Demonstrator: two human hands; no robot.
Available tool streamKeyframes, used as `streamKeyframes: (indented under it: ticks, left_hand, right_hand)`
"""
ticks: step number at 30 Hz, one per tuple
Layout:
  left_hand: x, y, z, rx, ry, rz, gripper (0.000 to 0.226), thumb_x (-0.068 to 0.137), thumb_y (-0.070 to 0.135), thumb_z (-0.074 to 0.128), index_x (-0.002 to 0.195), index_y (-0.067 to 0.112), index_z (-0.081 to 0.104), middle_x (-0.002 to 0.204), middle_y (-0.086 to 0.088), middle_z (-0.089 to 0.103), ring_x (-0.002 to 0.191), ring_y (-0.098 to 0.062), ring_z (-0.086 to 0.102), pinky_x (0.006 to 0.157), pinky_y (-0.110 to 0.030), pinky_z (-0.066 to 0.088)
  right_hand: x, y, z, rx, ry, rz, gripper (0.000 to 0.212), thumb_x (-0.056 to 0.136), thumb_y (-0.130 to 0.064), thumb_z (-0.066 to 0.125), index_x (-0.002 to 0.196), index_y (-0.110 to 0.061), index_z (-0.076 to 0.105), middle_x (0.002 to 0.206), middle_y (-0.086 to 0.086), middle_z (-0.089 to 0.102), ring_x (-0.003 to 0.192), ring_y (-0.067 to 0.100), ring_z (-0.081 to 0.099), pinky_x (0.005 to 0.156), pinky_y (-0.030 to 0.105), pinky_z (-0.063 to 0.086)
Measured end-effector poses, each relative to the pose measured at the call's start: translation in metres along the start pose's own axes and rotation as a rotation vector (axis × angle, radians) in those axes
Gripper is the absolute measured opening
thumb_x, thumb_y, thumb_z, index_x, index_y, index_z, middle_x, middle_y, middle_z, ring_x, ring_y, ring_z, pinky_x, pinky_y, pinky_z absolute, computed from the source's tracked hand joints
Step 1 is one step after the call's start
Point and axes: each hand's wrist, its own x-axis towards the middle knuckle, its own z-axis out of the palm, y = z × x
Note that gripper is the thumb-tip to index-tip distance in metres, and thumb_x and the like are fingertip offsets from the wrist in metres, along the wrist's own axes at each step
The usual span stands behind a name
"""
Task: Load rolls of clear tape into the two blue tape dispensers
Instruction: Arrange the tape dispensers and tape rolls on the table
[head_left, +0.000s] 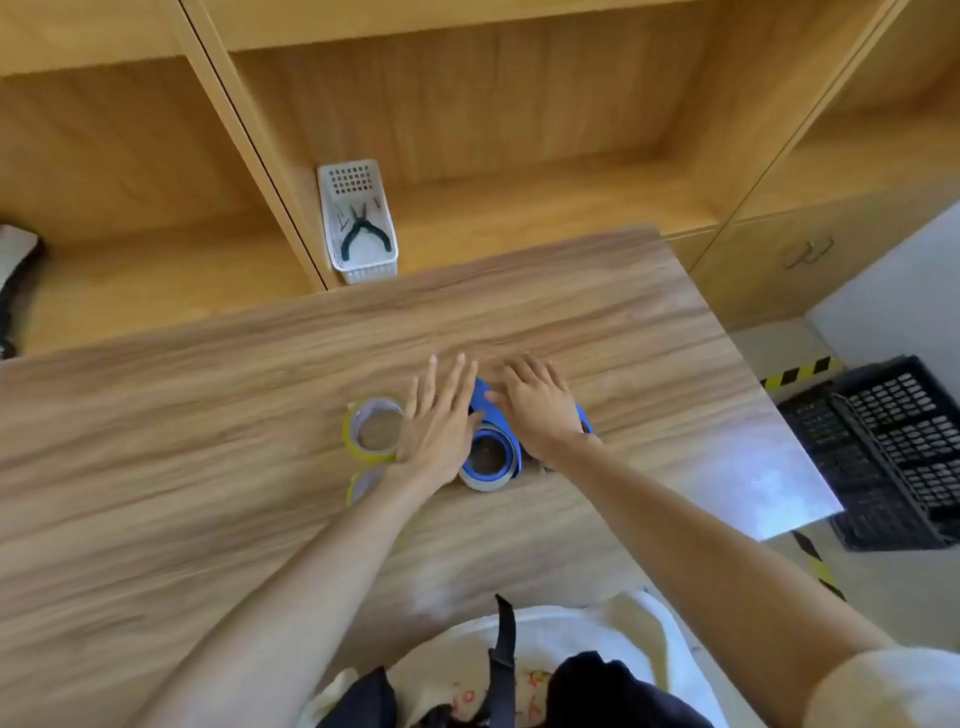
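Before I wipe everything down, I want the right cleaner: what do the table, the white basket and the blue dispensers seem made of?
Table: wood-grain surface, likely laminate, with a soft sheen at its right corner. White basket: moulded plastic, going by its perforated walls. Blue dispenser: smooth, evenly coloured, probably plastic; both hands cover much of it.

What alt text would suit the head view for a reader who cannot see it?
Seen from above, a person's left hand and right hand lie open-fingered over blue tape dispensers on a wooden table. A clear tape roll stands left of the hands; beyond the table, a white basket holds pliers.
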Motion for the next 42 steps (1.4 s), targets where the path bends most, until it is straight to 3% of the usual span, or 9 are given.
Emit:
streamKeyframes:
  ticks: [3, 7, 10, 14, 20, 25, 31, 37, 42]
  left_hand:
    - [-0.010, 0.007, 0.018, -0.011, -0.177, -0.010, 0.067, 0.101, 0.044, 0.039, 0.156, 0.019, 0.011, 0.166, 0.003, 0.009, 0.152, -0.033, -0.002, 0.121, -0.047, 0.006]
    - [-0.026, 0.005, 0.039, -0.057, -0.124, 0.015, 0.070, 0.089, 0.037, 0.066, 0.149, 0.015, 0.038, 0.159, -0.005, 0.034, 0.147, -0.038, 0.026, 0.114, -0.053, 0.030]
    - [-0.028, 0.003, 0.039, -0.166, -0.128, -0.017, 0.075, 0.089, 0.030, 0.065, 0.153, 0.014, 0.028, 0.163, -0.004, 0.024, 0.147, -0.035, 0.025, 0.115, -0.049, 0.033]
    - [-0.034, 0.006, 0.041, -0.311, -0.162, -0.113, 0.081, 0.091, 0.023, 0.062, 0.156, 0.022, 0.014, 0.164, 0.002, 0.017, 0.130, -0.032, 0.049, 0.096, -0.044, 0.051]
    - [-0.039, 0.011, 0.041, -0.268, -0.153, -0.111, 0.080, 0.095, 0.019, 0.055, 0.157, 0.027, 0.005, 0.153, -0.003, 0.035, 0.119, -0.033, 0.056, 0.085, -0.041, 0.055]
    - [-0.038, 0.010, 0.041, -0.233, -0.154, -0.124, 0.087, 0.093, 0.009, 0.054, 0.156, 0.032, -0.003, 0.146, -0.002, 0.041, 0.101, -0.033, 0.063, 0.072, -0.042, 0.056]
    - [-0.038, 0.013, 0.037, -0.331, -0.183, -0.228, 0.080, 0.098, 0.014, 0.049, 0.155, 0.033, -0.004, 0.129, -0.008, 0.055, 0.099, -0.036, 0.063, 0.072, -0.045, 0.053]
    - [-0.032, 0.012, 0.037, -0.509, -0.058, -0.340, 0.062, 0.096, 0.009, 0.054, 0.150, 0.030, 0.032, 0.115, -0.006, 0.070, 0.085, -0.030, 0.068, 0.067, -0.039, 0.053]
    - [-0.028, 0.008, 0.034, -0.595, 0.051, -0.342, 0.048, 0.094, 0.006, 0.058, 0.139, 0.025, 0.053, 0.115, -0.002, 0.074, 0.097, -0.024, 0.070, 0.076, -0.037, 0.056]
  right_hand:
    - [-0.007, 0.005, 0.009, -0.030, -0.104, 0.002, 0.053, 0.097, -0.042, 0.048, 0.145, -0.021, 0.041, 0.150, -0.003, 0.043, 0.147, 0.019, 0.024, 0.121, 0.043, 0.014]
    - [-0.018, 0.008, 0.023, 0.003, -0.167, -0.038, 0.057, 0.096, -0.031, 0.056, 0.148, -0.023, 0.035, 0.151, -0.002, 0.041, 0.149, 0.019, 0.022, 0.121, 0.041, 0.016]
    - [-0.022, 0.009, 0.031, 0.010, -0.159, -0.024, 0.065, 0.094, -0.026, 0.061, 0.151, -0.025, 0.029, 0.152, -0.002, 0.040, 0.148, 0.020, 0.023, 0.122, 0.039, 0.017]
    - [-0.025, 0.013, 0.036, 0.038, -0.135, -0.013, 0.068, 0.094, -0.021, 0.061, 0.152, -0.027, 0.026, 0.149, -0.002, 0.043, 0.147, 0.020, 0.025, 0.121, 0.038, 0.016]
    - [-0.029, 0.022, 0.040, 0.004, -0.132, -0.055, 0.076, 0.097, -0.023, 0.055, 0.156, -0.035, 0.007, 0.143, -0.003, 0.048, 0.147, 0.022, 0.026, 0.121, 0.043, 0.017]
    - [-0.027, 0.029, 0.039, -0.037, -0.088, -0.030, 0.070, 0.099, -0.016, 0.048, 0.155, -0.035, 0.012, 0.144, -0.002, 0.049, 0.146, 0.024, 0.028, 0.121, 0.045, 0.014]
    - [-0.025, 0.035, 0.039, -0.075, -0.071, -0.045, 0.063, 0.100, -0.018, 0.048, 0.154, -0.036, 0.021, 0.145, 0.000, 0.050, 0.144, 0.024, 0.032, 0.120, 0.044, 0.017]
    - [-0.027, 0.037, 0.040, -0.051, -0.059, -0.043, 0.067, 0.100, -0.017, 0.048, 0.154, -0.037, 0.015, 0.145, -0.001, 0.050, 0.143, 0.025, 0.033, 0.119, 0.043, 0.020]
    - [-0.028, 0.037, 0.038, -0.027, -0.043, -0.053, 0.068, 0.099, -0.017, 0.051, 0.154, -0.036, 0.018, 0.143, 0.000, 0.053, 0.142, 0.025, 0.036, 0.118, 0.043, 0.021]
